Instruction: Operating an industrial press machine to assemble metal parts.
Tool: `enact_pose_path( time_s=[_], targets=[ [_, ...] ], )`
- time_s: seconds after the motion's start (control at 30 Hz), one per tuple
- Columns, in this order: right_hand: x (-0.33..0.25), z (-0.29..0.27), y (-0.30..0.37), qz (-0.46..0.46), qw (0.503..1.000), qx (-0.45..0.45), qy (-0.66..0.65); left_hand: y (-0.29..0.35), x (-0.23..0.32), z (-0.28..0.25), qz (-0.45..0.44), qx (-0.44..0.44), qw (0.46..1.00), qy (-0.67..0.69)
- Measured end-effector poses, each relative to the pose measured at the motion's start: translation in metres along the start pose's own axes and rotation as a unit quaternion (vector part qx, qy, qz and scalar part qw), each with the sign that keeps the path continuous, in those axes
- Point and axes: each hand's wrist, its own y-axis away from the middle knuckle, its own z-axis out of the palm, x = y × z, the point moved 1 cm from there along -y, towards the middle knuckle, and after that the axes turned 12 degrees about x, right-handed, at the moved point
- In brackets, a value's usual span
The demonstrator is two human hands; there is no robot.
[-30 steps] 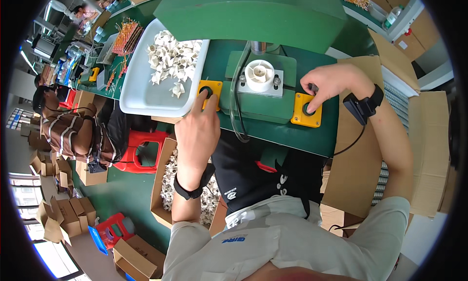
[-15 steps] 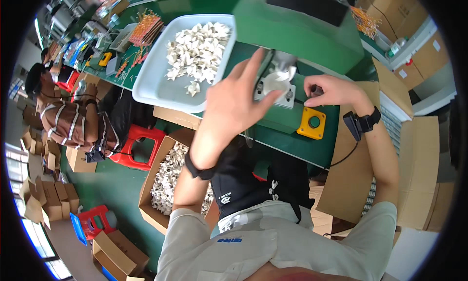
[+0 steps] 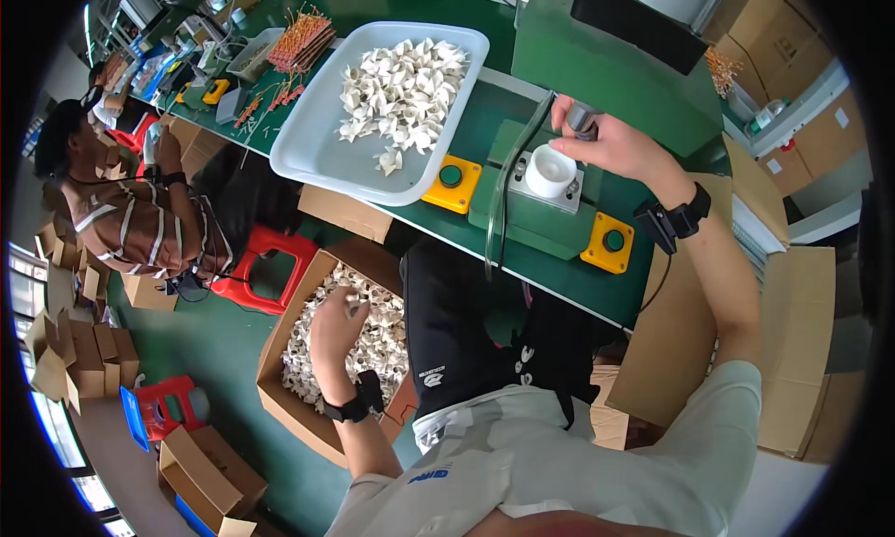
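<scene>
My left hand (image 3: 337, 332) is over the cardboard box (image 3: 296, 408) of small white curved parts (image 3: 378, 337) beside my legs. Its fingers curl loosely, the thumb stands apart, and I make out nothing held. Above the bench, my right hand (image 3: 626, 147) grips a short dark metal cylinder (image 3: 583, 121) between thumb and fingers. Just below and left of that hand, a round white cup-shaped piece (image 3: 550, 172) rests on a metal plate (image 3: 571, 201) fixed to a green block (image 3: 530, 231). A dark cable (image 3: 508, 178) runs past the plate's left side.
Pale blue tray (image 3: 317, 169) with white parts stands left on the green bench. Yellow button boxes (image 3: 436, 194) (image 3: 598, 256) flank the block. A large green machine body (image 3: 615, 61) stands behind. Open cartons (image 3: 797, 351) are at right; a person (image 3: 154, 215) sits at left.
My left hand has gone from the plate down to the box of white parts. My right hand has risen leftward with the cylinder. The white piece on the plate now shows fully.
</scene>
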Motion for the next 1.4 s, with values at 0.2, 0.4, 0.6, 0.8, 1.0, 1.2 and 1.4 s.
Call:
enact_pose_path(
  time_s=[0.2,0.4,0.6,0.8,1.0,1.2,1.4],
  targets=[
    [-0.006,0.021,0.003,0.122,0.98,0.015,-0.156,-0.007,-0.046,-0.01,0.093,0.17,0.981,-0.01],
    [-0.017,0.034,-0.001,0.239,0.935,0.064,-0.254,-0.077,0.085,-0.069,0.205,0.293,0.915,0.186],
    [0.0,-0.001,0.029,0.071,0.997,0.021,-0.027,-0.147,0.146,-0.043,0.215,0.061,0.974,0.044],
    [-0.02,-0.027,0.044,0.002,1.0,-0.009,0.0,-0.18,0.149,-0.013,0.264,0.007,0.958,-0.108],
    [-0.029,-0.022,0.052,0.005,0.999,-0.029,-0.027,-0.181,0.15,-0.006,0.266,-0.007,0.958,-0.105],
    [-0.029,-0.033,0.047,-0.011,1.0,-0.019,-0.008,-0.181,0.159,-0.016,0.306,0.02,0.951,-0.034],
    [-0.013,-0.047,0.046,0.001,1.0,0.024,-0.002,-0.133,0.206,-0.032,0.315,0.094,0.921,0.21]
  ],
)
